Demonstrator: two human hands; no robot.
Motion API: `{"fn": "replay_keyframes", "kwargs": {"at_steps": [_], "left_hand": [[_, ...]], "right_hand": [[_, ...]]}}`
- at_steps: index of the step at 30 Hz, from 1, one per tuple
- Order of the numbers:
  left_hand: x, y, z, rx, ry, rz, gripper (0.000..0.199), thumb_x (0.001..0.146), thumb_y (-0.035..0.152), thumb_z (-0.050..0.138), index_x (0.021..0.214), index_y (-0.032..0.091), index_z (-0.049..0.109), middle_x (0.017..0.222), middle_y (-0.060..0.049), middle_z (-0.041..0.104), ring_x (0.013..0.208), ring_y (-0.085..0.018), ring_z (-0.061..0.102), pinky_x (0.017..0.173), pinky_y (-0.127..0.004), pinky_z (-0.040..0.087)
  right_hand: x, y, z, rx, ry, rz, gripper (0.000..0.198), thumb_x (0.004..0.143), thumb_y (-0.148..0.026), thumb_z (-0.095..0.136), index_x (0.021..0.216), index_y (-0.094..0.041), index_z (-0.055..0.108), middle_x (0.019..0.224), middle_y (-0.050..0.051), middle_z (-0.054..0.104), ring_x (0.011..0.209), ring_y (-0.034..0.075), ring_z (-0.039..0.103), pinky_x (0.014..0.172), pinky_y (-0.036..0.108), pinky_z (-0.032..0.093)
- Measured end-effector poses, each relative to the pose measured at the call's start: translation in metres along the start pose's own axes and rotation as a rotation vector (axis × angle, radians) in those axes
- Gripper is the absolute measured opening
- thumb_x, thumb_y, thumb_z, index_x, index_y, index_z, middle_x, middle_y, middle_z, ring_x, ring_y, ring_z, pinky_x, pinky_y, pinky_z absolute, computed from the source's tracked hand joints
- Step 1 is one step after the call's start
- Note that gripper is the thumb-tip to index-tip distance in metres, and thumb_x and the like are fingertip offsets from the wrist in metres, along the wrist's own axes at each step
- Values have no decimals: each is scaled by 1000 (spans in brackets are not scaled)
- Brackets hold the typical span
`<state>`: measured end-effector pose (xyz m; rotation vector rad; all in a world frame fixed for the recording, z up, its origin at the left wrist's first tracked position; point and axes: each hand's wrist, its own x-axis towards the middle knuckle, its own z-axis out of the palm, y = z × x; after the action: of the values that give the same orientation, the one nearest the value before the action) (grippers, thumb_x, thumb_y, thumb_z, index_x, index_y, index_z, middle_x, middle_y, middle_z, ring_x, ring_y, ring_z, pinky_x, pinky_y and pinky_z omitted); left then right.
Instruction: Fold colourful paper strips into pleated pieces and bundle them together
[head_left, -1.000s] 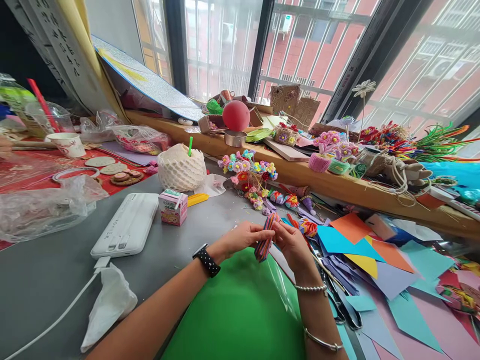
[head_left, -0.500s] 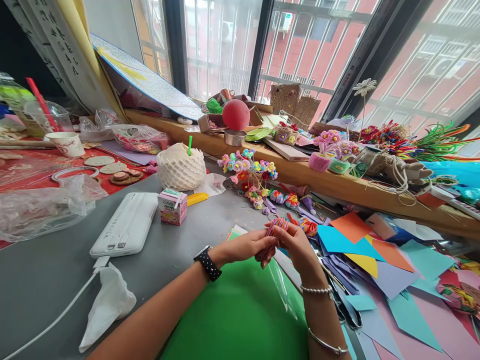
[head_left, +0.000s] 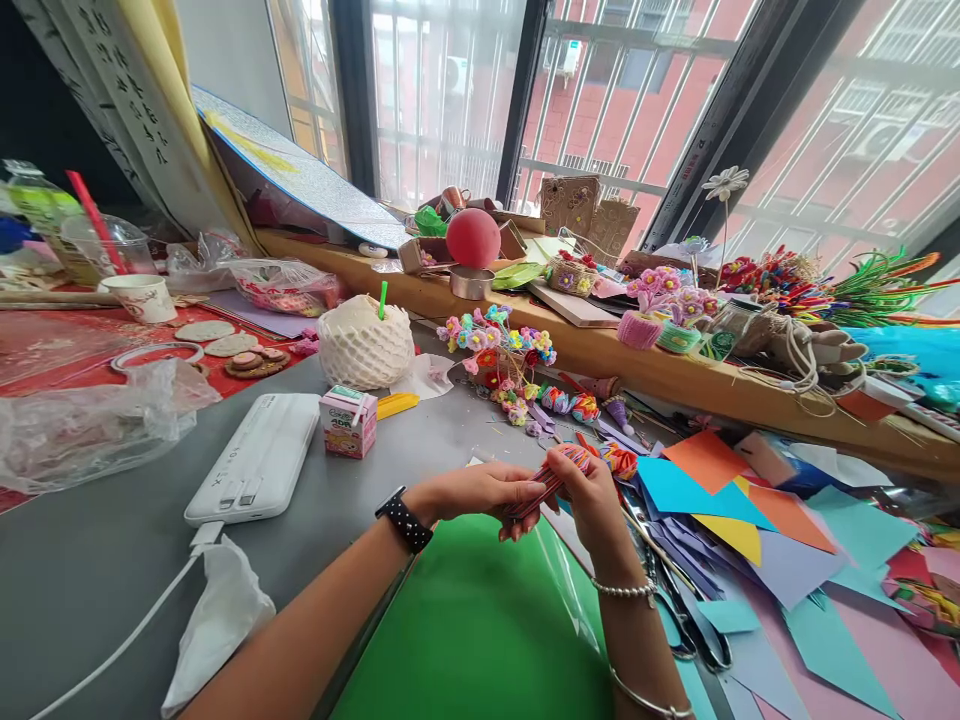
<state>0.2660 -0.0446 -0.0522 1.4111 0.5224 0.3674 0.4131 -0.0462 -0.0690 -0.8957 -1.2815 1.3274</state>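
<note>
Between both hands, above a smooth green sheet (head_left: pixel 465 630), is a small multicoloured striped bundle (head_left: pixel 552 480), pink and orange with darker stripes; its material is too small to tell. My left hand (head_left: pixel 480 496) pinches its lower left end, thumb on top and fingers beneath. Closed around the upper right part is my right hand (head_left: pixel 594 492), its thumb and fingers hiding some of the bundle. Just beyond the right hand lies an orange, red and yellow striped flower-like piece (head_left: pixel 619 460). Two similar pieces (head_left: pixel 583 406) rest farther back.
Scissors (head_left: pixel 705 625) and loose coloured papers (head_left: pixel 825 640) spread at the right. A white power bank (head_left: pixel 259 460), a small pink carton (head_left: pixel 349 424) and a net-wrapped coconut (head_left: pixel 366 345) stand left. Behind is a wooden sill (head_left: pixel 420 295) with crafts and a red ball (head_left: pixel 473 238).
The bundle has tilted to lie flatter between my hands. My left hand has shifted slightly left, with its fingers lower. The view has moved a little.
</note>
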Motion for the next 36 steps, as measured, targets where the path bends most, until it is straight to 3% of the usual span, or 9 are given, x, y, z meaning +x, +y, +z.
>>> {"fn": "replay_keyframes", "kwargs": {"at_steps": [5,9,15,19,24,27,32,36], "left_hand": [[-1,2,2,130,42,28,28,79,42,34,70,15,37,55,5,37,42,-4,33,43,-19,29],[-1,0,3,93,41,3,28,78,43,35,72,16,36,56,5,34,44,-4,29,42,-19,24],[0,-1,5,93,-3,29,32,77,45,36,64,15,35,57,5,29,46,-4,25,43,-20,22],[1,-1,5,37,-19,-1,32,76,45,37,63,16,33,55,6,27,44,-4,22,41,-20,18],[3,-6,6,-13,-26,26,31,78,43,34,64,16,35,54,5,29,43,-4,25,41,-21,19],[5,-8,6,-39,-11,17,30,78,43,36,63,17,32,53,6,26,42,-4,22,40,-20,17],[3,-2,7,-18,8,16,32,78,42,36,60,16,30,52,7,23,42,-4,19,40,-21,13],[1,2,8,-76,-57,40,31,78,40,37,60,16,32,52,6,23,42,-4,18,40,-22,13]], "right_hand": [[1,5,0,-30,43,-6,24,67,-38,56,63,-14,51,46,-4,44,38,7,38,37,19,27],[1,5,-1,-55,64,9,27,65,-39,58,65,-13,51,48,-3,45,39,7,37,37,19,28],[-3,0,2,-48,-53,-20,22,65,-34,60,60,-14,52,51,-2,48,46,8,42,44,20,33],[-5,-3,7,-70,-11,-72,23,67,-33,58,56,-14,51,50,-2,48,45,8,43,45,20,35],[-4,-2,9,-34,-45,-32,25,69,-34,55,55,-15,49,44,-4,45,37,7,39,36,19,31],[-3,0,10,-20,-23,-42,24,68,-33,56,55,-15,50,48,-3,48,43,7,42,42,19,34],[-3,1,4,7,-57,-93,25,67,-40,56,63,-15,54,55,-1,51,50,10,46,48,21,36],[-4,-1,-4,-10,-155,-119,32,62,-45,58,74,-15,56,64,2,52,57,13,47,51,23,36]]}}
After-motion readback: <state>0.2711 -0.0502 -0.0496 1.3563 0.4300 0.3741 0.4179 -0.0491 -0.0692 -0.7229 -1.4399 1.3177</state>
